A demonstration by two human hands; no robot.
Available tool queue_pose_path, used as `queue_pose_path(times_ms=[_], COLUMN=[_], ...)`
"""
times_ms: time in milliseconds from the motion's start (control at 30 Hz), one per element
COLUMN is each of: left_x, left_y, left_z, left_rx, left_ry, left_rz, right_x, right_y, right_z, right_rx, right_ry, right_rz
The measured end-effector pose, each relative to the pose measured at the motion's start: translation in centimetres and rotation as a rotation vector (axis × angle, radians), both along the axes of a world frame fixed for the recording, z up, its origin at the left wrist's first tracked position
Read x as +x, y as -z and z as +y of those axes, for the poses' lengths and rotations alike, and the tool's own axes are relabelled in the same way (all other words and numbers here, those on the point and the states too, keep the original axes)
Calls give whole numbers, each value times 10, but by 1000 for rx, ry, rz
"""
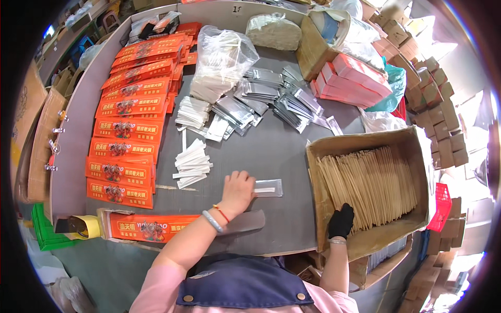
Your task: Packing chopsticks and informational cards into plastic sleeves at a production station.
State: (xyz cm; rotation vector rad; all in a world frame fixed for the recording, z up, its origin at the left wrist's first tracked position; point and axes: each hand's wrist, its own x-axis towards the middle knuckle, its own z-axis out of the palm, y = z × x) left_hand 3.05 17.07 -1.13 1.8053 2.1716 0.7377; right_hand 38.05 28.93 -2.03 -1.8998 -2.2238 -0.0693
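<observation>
My bare left hand [239,190] rests on the dark tabletop with its fingers bent and closed on the left end of a small clear packet [269,188] with a white strip inside. Its wrist passes over a grey, round-ended flat strip [245,221]. That strip reaches toward an orange printed paper sleeve [136,227] at the table's front edge. At the right, my right hand [341,221], in a black glove, dips into an open cardboard box [311,172]. Its curled fingers are closed at the near left end of the wooden chopsticks [370,182]; the dark glove hides the fingertips.
Overlapping orange sleeves [125,129] line the left side. White paper strips [192,163] and silvery packets [250,99] lie mid-table, beside a clear bag [222,57] of white packets. Pink-and-white packs [352,81] stand back right. A yellow-taped piece [86,227] sits at the front left corner.
</observation>
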Motion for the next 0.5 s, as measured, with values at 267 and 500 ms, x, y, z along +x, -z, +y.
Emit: queue_pose_path(times_ms=[267, 500], left_x=[-23, -36], left_y=[-1, -62], left_z=[-14, -66], left_rx=[100, -519], left_ry=[-2, -110], left_rz=[7, -859], right_x=[-64, -94], right_y=[-54, -76], right_z=[-11, -35], right_rx=[253, -257], right_ry=[-219, -570], right_rz=[475, 490])
